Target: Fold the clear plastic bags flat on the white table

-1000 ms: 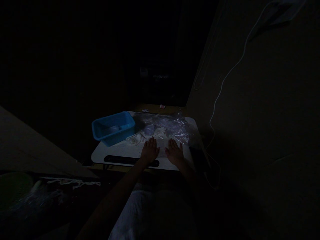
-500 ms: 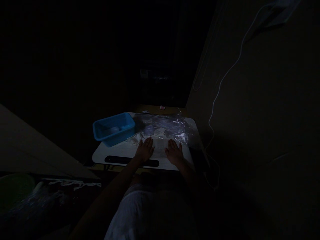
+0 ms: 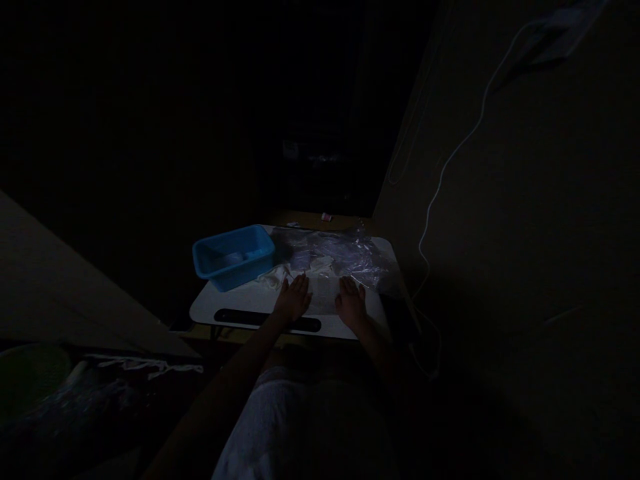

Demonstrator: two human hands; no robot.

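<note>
- The left hand (image 3: 294, 300) lies palm down, fingers stretched out and close together, nothing clamped in them; the right hand (image 3: 351, 303) mirrors it, fingers long and near one another, no grip to be seen
- The translucent sheet (image 3: 323, 297) lies on the tabletop between the two sets of fingers, its side edges at or just under them; in this gloom I cannot tell how firmly either hand presses
- Done, as far as it shows: the sheet looks spread out and fairly flat — I judge no large fold in it, though fine creases would be lost in the dark
- Not done: the clear plastic film (image 3: 357, 257) lies loose and rumpled just beyond the fingertips; a crumpled white piece (image 3: 321, 265) sits ahead of the gap between the hands, and a crumpled white cloth-like bundle (image 3: 273, 277) just beyond and left of the left fingers, both unsmoothed
- The blue plastic basin (image 3: 247, 272) stands farther out, ahead and left of the left fingers, with a pale item (image 3: 233, 259) inside — too dim to name
- Under all of it is the white tabletop (image 3: 207, 308); its black slotted strip (image 3: 235, 317) runs nearer the body than the left fingers
</note>
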